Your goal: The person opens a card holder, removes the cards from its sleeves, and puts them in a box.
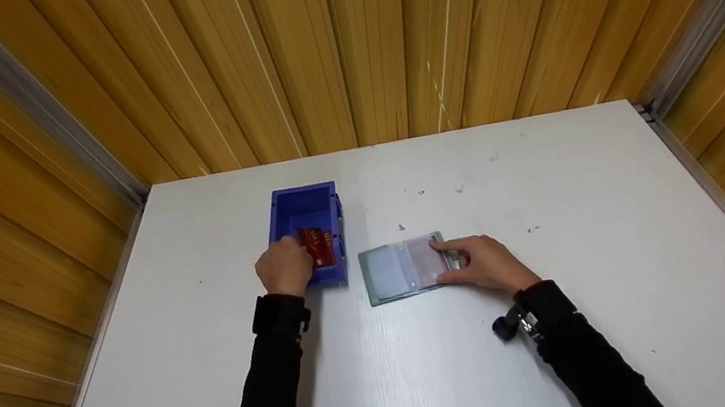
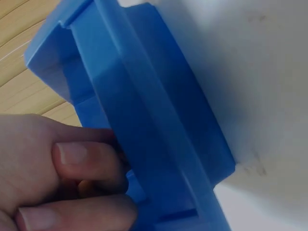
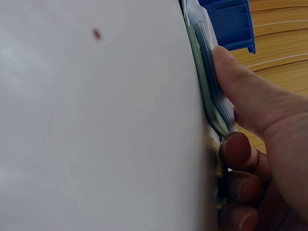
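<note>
A green-covered card holder (image 1: 388, 272) lies opened on the table, with a stack of clear plastic sleeves inside. My right hand (image 1: 490, 262) holds its right side. In the right wrist view, the thumb (image 3: 236, 77) presses on the sleeve stack and the fingers curl at the cover's edge. My left hand (image 1: 285, 267) reaches over the near left rim into a blue plastic bin (image 1: 302, 201). Its fingers (image 2: 86, 163) are curled inside the wall, and whatever lies between them is hidden. Red printed packets (image 1: 317, 245) lie in the bin right beside this hand.
The white table (image 1: 607, 226) carries small dark marks. Wood-patterned panels (image 1: 369, 46) rise behind the back edge and along both sides. The bin stands left of the card holder, with a strip of tabletop between them.
</note>
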`<state>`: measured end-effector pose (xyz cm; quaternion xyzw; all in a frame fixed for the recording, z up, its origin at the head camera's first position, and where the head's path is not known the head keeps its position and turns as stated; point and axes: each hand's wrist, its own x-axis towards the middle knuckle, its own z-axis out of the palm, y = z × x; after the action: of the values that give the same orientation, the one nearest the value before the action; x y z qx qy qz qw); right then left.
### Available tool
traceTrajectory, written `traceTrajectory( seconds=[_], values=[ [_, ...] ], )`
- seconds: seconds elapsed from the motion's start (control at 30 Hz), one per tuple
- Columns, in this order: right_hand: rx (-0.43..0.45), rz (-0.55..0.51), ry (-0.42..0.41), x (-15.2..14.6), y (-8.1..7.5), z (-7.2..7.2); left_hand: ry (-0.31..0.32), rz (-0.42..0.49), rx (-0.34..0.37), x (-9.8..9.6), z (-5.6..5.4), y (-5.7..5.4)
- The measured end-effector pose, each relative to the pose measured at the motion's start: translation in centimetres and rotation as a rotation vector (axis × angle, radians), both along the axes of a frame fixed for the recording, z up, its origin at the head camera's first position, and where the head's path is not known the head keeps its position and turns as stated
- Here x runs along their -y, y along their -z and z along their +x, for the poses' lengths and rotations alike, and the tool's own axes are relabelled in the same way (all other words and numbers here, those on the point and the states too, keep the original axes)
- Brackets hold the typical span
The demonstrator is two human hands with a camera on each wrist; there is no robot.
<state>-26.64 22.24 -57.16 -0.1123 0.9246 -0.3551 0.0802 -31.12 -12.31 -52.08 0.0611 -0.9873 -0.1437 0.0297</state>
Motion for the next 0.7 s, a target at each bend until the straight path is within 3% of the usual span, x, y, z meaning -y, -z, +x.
traceTrajectory(
  seconds=[0.17, 0.33, 0.4, 0.53, 0.63, 0.7],
  values=[
    [0.006, 0.001, 0.009, 0.0, 0.0, 0.0, -0.011, -0.041, 0.03, -0.2, -0.1, 0.1],
    [0.015, 0.001, 0.007, 0.1, 0.0, -0.1, -0.001, -0.009, -0.018, 0.0, 0.1, 0.0],
    [0.013, 0.004, -0.001, 0.1, 0.0, -0.1, 0.005, 0.029, -0.068, -0.1, 0.5, -0.3],
    [0.008, 0.014, -0.004, 0.1, 0.0, -0.1, 0.053, 0.125, -0.255, -1.4, 1.4, -2.3],
    [0.014, 0.016, 0.004, 0.0, 0.0, 0.0, 0.155, 0.165, -0.394, -3.4, 2.4, -3.6],
    [0.016, 0.009, -0.004, 0.0, 0.0, -0.1, 0.234, 0.174, -0.432, -5.0, 3.4, -3.5]
  ],
)
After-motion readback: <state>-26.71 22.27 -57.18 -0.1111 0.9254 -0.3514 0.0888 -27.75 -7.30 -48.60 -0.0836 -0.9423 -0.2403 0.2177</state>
